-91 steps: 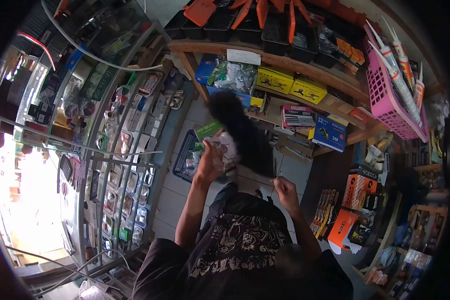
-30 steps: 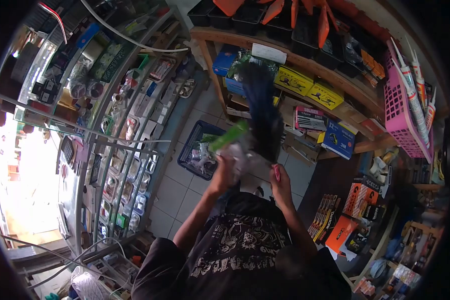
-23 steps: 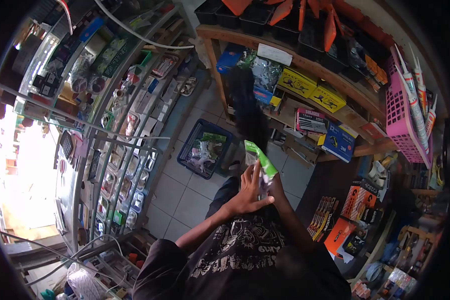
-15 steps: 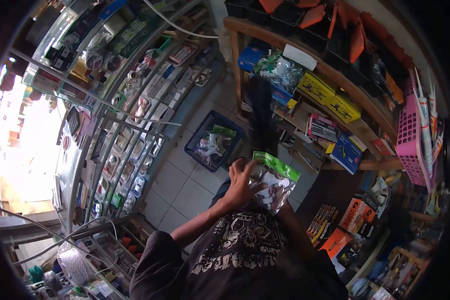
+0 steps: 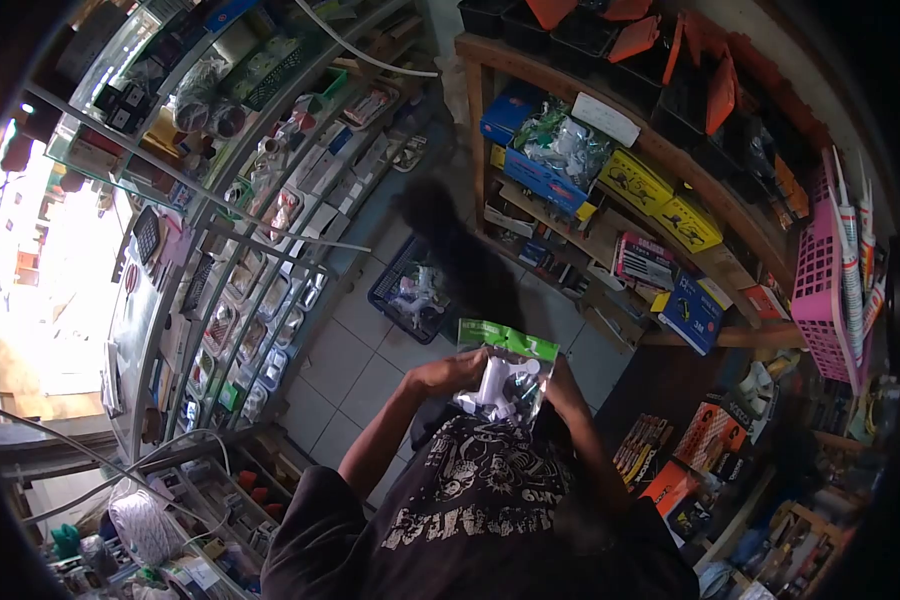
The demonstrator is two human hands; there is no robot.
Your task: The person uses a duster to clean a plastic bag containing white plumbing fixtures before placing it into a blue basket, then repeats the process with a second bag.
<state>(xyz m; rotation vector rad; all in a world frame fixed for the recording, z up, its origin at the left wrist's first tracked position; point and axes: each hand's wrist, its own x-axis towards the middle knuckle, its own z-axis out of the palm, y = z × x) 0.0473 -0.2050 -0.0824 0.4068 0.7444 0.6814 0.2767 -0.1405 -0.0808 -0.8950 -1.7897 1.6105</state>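
A clear plastic packet with a green header card hangs in front of my chest. White and darker pieces show through its plastic, but I cannot make out their exact kind. At the packet's left edge, my left hand has its fingers closed on it. My right hand grips the right side, mostly hidden behind the packet. Beyond them, on the tiled floor, sits a blue plastic basket with similar bagged white pieces in it.
A dark, blurred, furry-looking shape partly covers the basket. Shelves with small trays line the left. To the right, a wooden rack carries boxes and a pink basket of sealant tubes. Orange boxes stand near my right arm.
The packet has moved left and turned more upright. My left hand has shifted from over its front to its left edge. The dark shape has swung left over the basket.
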